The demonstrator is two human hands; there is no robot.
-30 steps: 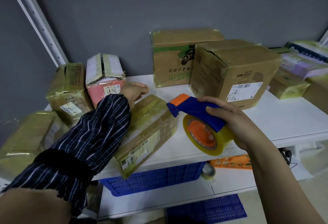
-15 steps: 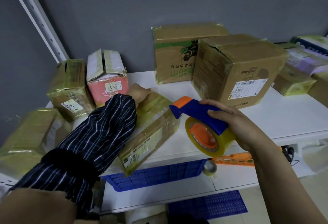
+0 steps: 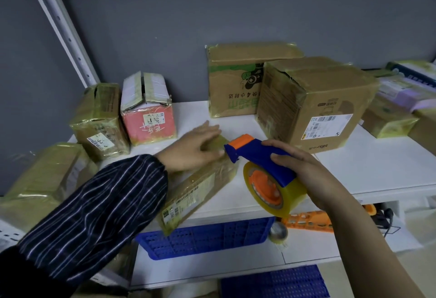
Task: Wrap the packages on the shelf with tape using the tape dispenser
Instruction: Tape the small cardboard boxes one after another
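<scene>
**Start the strip: pin the package, then land the nose**

- Shelf (image 3: 354,168): white, with packages all round. From the work spot, the brown box (image 3: 325,99) is at 2 o'clock, the green-printed box (image 3: 233,80) at 12 and the red box (image 3: 148,118) at 10.
- Work piece: the flat package (image 3: 195,191) lies at the shelf front, long axis 1-to-7 o'clock. Its near end looks to overhang the edge above the blue crate (image 3: 205,236). It already has glossy tape on it.
- Tape dispenser (image 3: 257,153): at the package's 3 o'clock, with the orange nose aimed at the far right corner. Can't tell if the nose touches the box. The tape roll (image 3: 283,194) hangs under the handle.
- Hands: left hand (image 3: 193,149) lies flat with fingers straight, pressing the package's far end down. Right hand (image 3: 306,175) is wrapped round the blue handle.

How I'd run it:
- Press only over the supported part, since load on the overhang would likely tip the package.
- Land the nose on the top face and tack the free end. Then pull straight along the long axis toward 7 o'clock under steady tension, so the tape doesn't wrinkle.
- The left thumb sits just beside the nose, so shift it toward 9 o'clock before cutting.
</scene>
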